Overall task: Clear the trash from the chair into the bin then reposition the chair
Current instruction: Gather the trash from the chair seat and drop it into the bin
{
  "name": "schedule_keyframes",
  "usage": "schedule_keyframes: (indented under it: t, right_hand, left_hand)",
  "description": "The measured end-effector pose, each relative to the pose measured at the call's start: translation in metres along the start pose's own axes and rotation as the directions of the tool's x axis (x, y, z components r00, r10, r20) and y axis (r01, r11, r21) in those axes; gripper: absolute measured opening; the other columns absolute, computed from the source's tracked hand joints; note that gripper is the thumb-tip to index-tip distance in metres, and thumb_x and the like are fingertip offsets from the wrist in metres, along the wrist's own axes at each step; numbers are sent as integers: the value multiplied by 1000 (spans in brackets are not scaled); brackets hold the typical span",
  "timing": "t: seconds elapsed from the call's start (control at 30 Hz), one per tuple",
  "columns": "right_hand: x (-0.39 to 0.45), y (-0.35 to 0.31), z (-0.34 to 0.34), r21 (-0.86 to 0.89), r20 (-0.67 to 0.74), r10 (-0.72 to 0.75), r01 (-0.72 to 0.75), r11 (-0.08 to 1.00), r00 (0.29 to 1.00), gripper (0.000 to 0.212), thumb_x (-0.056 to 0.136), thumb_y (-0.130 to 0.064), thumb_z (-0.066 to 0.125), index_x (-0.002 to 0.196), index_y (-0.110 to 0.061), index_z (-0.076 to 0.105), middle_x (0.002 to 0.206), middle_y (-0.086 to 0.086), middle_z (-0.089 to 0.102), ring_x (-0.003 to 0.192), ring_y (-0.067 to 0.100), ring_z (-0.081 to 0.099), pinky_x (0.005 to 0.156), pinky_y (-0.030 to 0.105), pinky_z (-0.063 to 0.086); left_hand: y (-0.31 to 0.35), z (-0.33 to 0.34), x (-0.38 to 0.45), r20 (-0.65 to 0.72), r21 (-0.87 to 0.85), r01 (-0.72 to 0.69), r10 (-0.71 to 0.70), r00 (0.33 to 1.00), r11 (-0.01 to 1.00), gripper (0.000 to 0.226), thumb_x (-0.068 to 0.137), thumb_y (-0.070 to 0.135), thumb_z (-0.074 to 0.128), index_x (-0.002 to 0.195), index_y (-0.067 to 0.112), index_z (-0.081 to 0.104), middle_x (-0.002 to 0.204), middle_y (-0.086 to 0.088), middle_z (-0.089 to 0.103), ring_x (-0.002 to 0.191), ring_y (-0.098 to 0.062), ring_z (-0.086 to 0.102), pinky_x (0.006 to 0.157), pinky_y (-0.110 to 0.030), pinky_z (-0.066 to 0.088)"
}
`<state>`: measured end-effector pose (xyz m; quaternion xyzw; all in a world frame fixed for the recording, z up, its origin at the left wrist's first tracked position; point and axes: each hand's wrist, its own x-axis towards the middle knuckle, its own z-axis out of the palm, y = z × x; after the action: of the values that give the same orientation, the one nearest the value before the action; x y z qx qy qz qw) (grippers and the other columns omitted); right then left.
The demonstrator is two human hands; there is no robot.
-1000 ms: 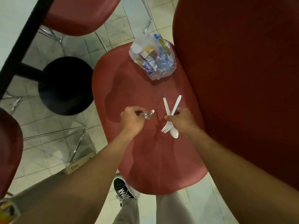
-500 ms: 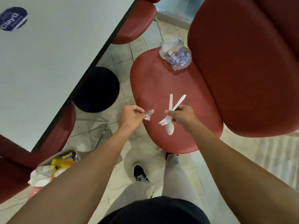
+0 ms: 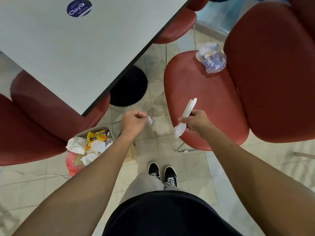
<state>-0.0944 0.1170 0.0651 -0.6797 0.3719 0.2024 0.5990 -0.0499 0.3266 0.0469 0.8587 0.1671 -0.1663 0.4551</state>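
- Your left hand (image 3: 133, 122) pinches a small crumpled clear wrapper (image 3: 151, 119) between curled fingertips; it hangs over the floor tiles, between the desk (image 3: 71, 48) and the chair (image 3: 202, 103).
- Your right hand (image 3: 196, 120) holds a white plastic fork and spoon (image 3: 185, 116) together in a closed grip near mid-handle, heads pointing down and handles up, above the front edge of the chair seat.
- One item remains on the seat: a clear plastic bag of scraps (image 3: 211, 57), lying at the back of the seat against the backrest.
- The bin (image 3: 90, 145) stands on the floor to your left, beside a second red chair, and looks already heaped with paper and a yellow packet.
- Handling judgement: the wrapper is featherlight and may drift, so release it low over the bin. The cutlery is light, stiff and smooth; the pair could slip apart if your grip loosens.
- The bag looks soft, light and loosely closed; take it by the gathered top so the contents stay inside.
- Given the heaped bin, press the items in so nothing slides off.
- The chair is not yet repositioned.
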Motion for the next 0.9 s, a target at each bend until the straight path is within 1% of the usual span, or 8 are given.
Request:
schedule_keyframes:
  t: [0.13,0.27,0.4,0.47,0.57,0.7,0.8,0.9]
  right_hand:
    - [-8,7,28,-31,77,-9,12,999,997,21,80,1,72,98,-2,61,95,15,66,83,25,68,73,37,60]
    - [-8,9,77,-105,122,6,7,994,993,27,78,-1,74,102,-1,62,101,17,68,93,30,69,83,44,58]
    - [-14,5,138,-149,177,9,17,989,984,27,78,0,73,103,0,62,91,12,65,83,23,66,72,34,59]
    - [-16,5,170,-161,193,24,8,987,981,27,78,0,73,103,-2,63,89,9,65,82,22,65,66,28,56]
    - [-17,10,225,-221,197,36,9,975,980,22,76,0,74,96,-5,65,84,8,64,78,22,62,77,38,56]
    - [-19,23,289,-283,207,53,8,959,977,18,74,-1,76,81,-12,65,84,11,67,73,21,61,76,39,54]
    - [-19,30,326,-332,202,84,-12,943,976,19,73,-2,77,86,-12,67,88,11,69,77,23,64,71,36,54]
    - [-18,36,356,-383,215,81,7,924,973,21,74,-3,75,87,-17,67,89,7,70,81,22,65,74,34,55]
  left_hand:
    - [-28,-29,-7,-51,-6,30,-31,998,1000,11,73,7,76,79,16,73,84,-1,72,80,-14,66,79,-26,53]
    - [-66,-75,-3,-116,-1,88,-88,989,996,17,73,6,73,72,23,69,80,4,70,79,-12,65,78,-26,53]
    - [-99,-125,9,-173,-18,161,-161,972,987,13,78,10,70,75,22,68,82,6,68,74,-9,63,65,-14,49]
    - [-113,-146,13,-201,-17,181,-181,963,983,12,77,12,69,75,24,68,81,6,68,78,-11,63,65,-14,44]
    - [-137,-177,19,-227,-7,254,-249,941,967,10,76,15,67,77,24,69,75,9,66,70,-9,60,57,-10,38]
    - [-178,-203,33,-192,42,317,-304,933,947,9,76,18,64,80,23,71,85,6,71,81,-17,65,76,-22,47]
    - [-200,-211,38,-167,26,413,-403,900,910,14,68,21,64,81,26,67,85,0,71,78,-24,67,77,-31,55]
    - [-209,-209,38,-180,57,460,-444,878,886,20,72,20,65,91,25,67,95,-1,66,91,-27,62,78,-30,49]
